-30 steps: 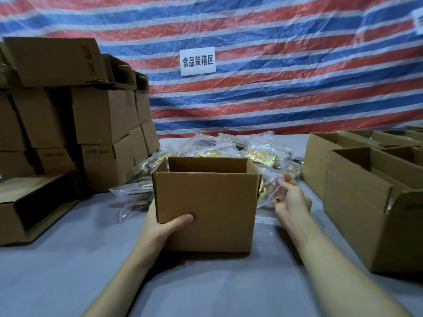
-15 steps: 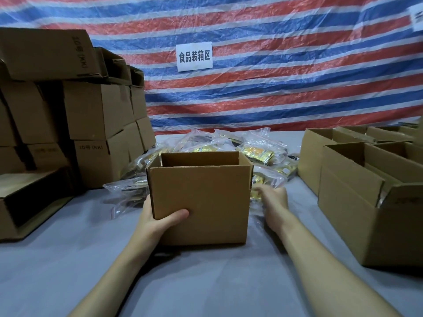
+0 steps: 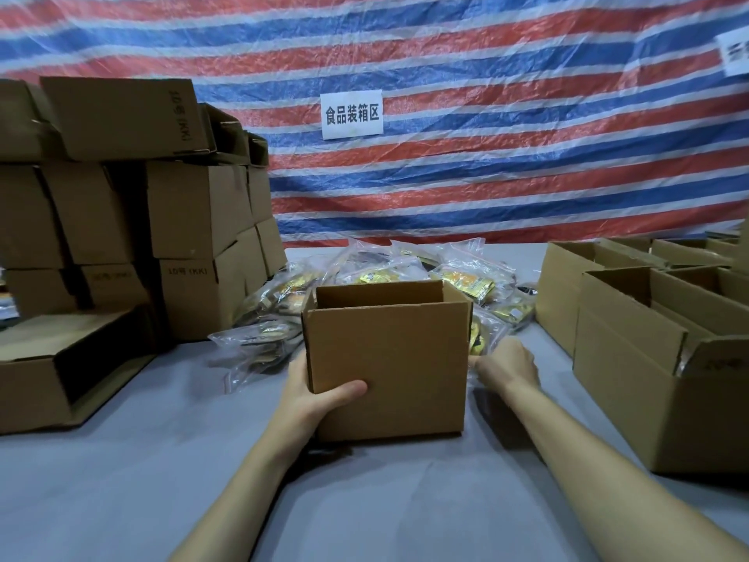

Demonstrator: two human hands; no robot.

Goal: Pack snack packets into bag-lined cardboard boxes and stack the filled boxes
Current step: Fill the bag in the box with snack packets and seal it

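Observation:
An open, empty cardboard box [image 3: 389, 358] stands upright on the grey table [image 3: 121, 480] in front of me. My left hand [image 3: 312, 395] grips its lower left corner, thumb across the front face. Behind and beside the box lies a pile of clear bags with yellow snack packets [image 3: 466, 277]. My right hand [image 3: 506, 369] is just right of the box, back of the hand up, fingers curled onto one clear snack bag [image 3: 482, 334] lying against the box's right wall. Its fingertips are hidden.
Stacked closed cardboard boxes [image 3: 194, 212] fill the left side, with one box lying on its side [image 3: 36, 383] at the near left. Several open boxes [image 3: 632, 358] stand along the right. A striped tarp [image 3: 486, 176] with a white sign [image 3: 352, 114] hangs behind.
My right hand dropped from open in the air to the snack bag beside the box's right wall. The left hand keeps its hold on the box.

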